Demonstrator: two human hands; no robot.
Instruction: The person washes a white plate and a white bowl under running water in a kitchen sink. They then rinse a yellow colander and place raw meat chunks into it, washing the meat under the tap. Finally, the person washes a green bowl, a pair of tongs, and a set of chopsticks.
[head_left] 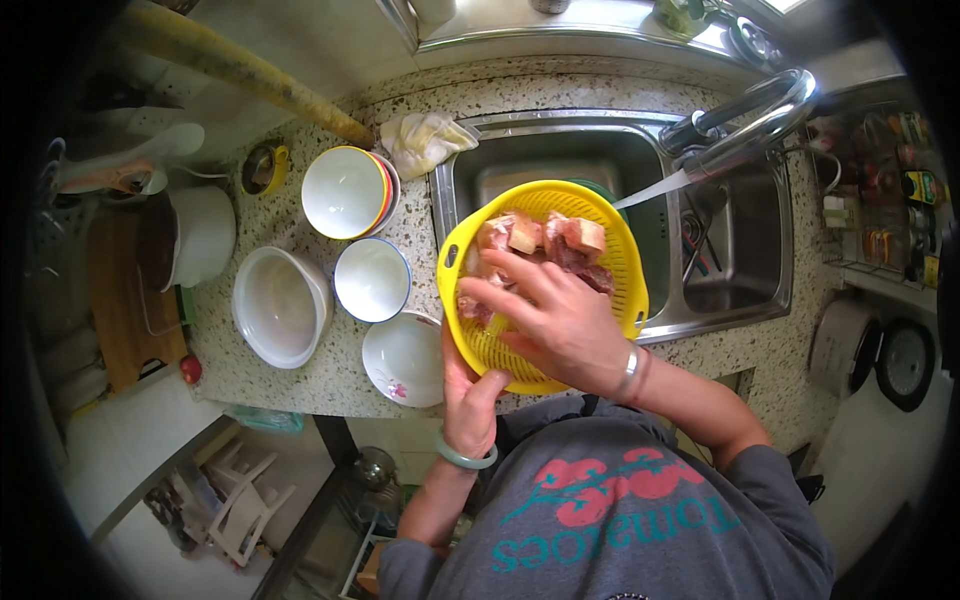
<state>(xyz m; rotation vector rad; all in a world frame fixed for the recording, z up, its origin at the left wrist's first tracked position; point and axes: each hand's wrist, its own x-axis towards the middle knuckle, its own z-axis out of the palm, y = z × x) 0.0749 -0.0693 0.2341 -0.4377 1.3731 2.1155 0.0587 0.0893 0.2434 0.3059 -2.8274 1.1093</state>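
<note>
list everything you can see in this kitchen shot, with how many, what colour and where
colander: 1, yellow, held over the near edge of the sink
meat pieces: several, pink, in the colander
sink: 1, steel, set in the counter
tap: 1, chrome, over the sink
bowls: 4 spots, white, on the speckled counter left of the sink; the far one is a stack with coloured rims
cloth: 1, pale, at the sink's far left corner
pot: 1, white, far left
left hand: 1, green bangle, grips the colander's near rim
right hand: 1, silver bangle, fingers in the meat
</note>
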